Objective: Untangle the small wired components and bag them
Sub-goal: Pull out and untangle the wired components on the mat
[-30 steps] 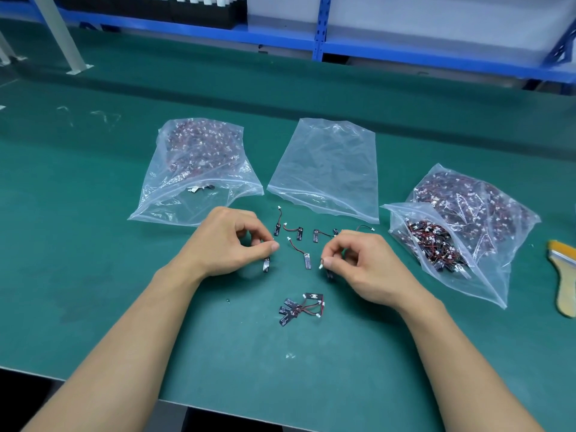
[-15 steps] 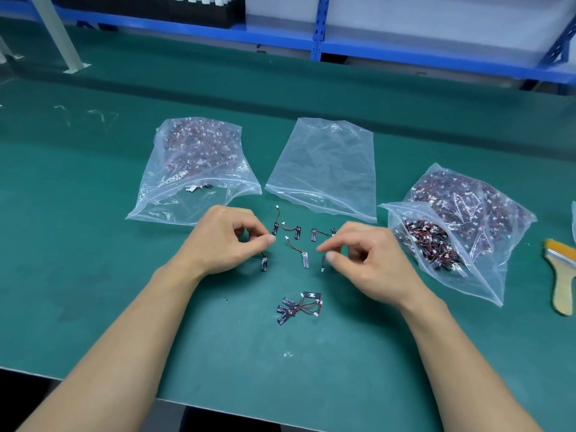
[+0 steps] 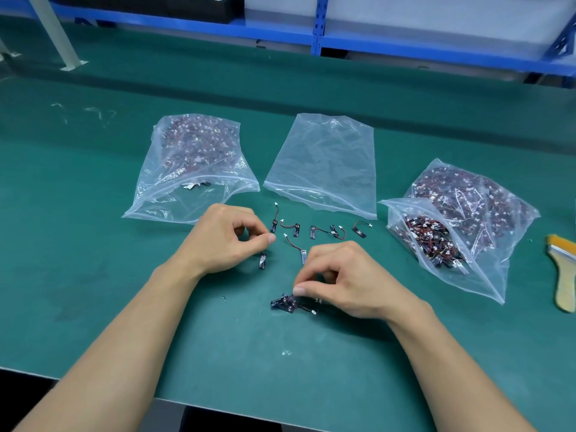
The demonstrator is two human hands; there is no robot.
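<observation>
Your right hand (image 3: pixel 339 275) pinches the tangled clump (image 3: pixel 285 302) on the counter (image 3: pixel 93 307), left hand (image 3: pixel 224 238) curled beside a loose component (image 3: pixel 262 261) (can't tell if it grips the wire); yank hard and thin leads could snap, or scatter the separated components (image 3: pixel 296 230) lying just short of the empty bag (image 3: pixel 324 169).

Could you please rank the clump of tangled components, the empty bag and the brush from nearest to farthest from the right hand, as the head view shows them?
1. The clump: at the fingers of the right hand, just to its left.
2. The empty bag: beyond the hand, mid-table.
3. The brush: far right, at the picture's edge.
</observation>
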